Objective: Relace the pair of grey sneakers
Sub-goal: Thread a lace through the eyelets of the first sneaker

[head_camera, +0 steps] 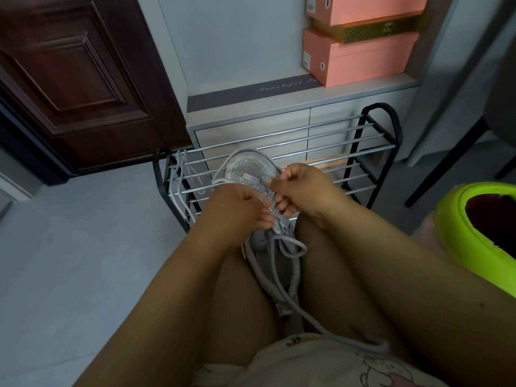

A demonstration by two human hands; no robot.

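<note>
A grey sneaker (pixel 252 170) lies between my knees, toe pointing away from me. Its grey lace (pixel 290 248) loops out near the tongue and trails back toward my lap. My left hand (pixel 237 210) grips the sneaker's left side by the eyelets, fingers curled. My right hand (pixel 300 188) pinches the lace end at the upper eyelets. A second grey lace (pixel 177 185) hangs over the left end of the shoe rack. The other sneaker is not in view.
A black-framed shoe rack (pixel 360 152) with metal bars stands just beyond my knees. Behind it is a grey cabinet (pixel 251 129) with pink shoe boxes (pixel 363 60) on top. A dark wooden door (pixel 78 79) is at left, a green-rimmed bin (pixel 458 219) at right.
</note>
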